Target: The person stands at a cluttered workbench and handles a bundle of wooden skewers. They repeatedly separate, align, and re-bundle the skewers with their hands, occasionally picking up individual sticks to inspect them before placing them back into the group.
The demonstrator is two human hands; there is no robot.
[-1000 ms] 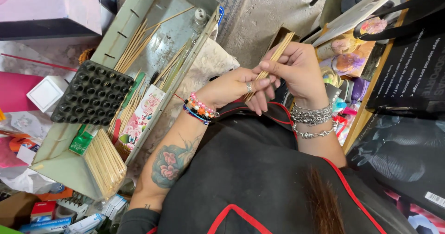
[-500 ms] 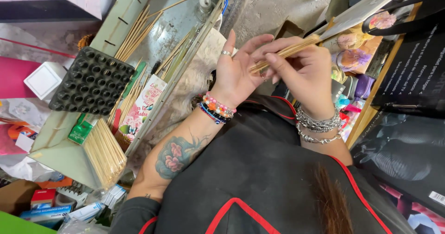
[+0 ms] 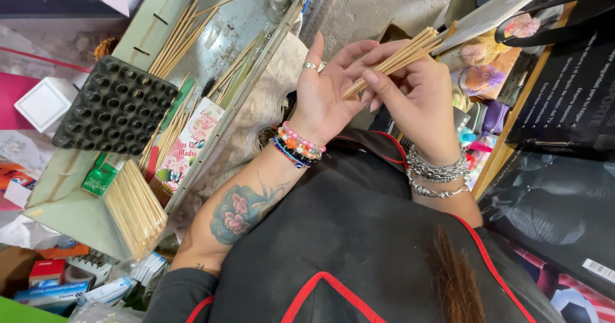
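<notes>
A small bundle of thin wooden sticks [image 3: 400, 57] is held between both hands above my lap. My left hand [image 3: 327, 92], with a ring and beaded bracelets at the wrist, cups the lower ends with its fingers spread. My right hand [image 3: 410, 89], wearing silver chain bracelets, pinches the bundle near its middle. The stick tips point up and right. A black apron with red trim [image 3: 359, 246] covers my lap below the hands.
To the left lies a pale green tray [image 3: 83, 214] with more sticks [image 3: 138, 211], a black perforated block [image 3: 115, 105] and a floral card [image 3: 186, 147]. Small boxes [image 3: 45, 102] sit at far left. Dark bags [image 3: 564, 105] and small colourful items crowd the right.
Both hands have risen and shifted right with the sticks. My left hand has opened its fingers along the bundle, and my right hand now pinches it from above.
</notes>
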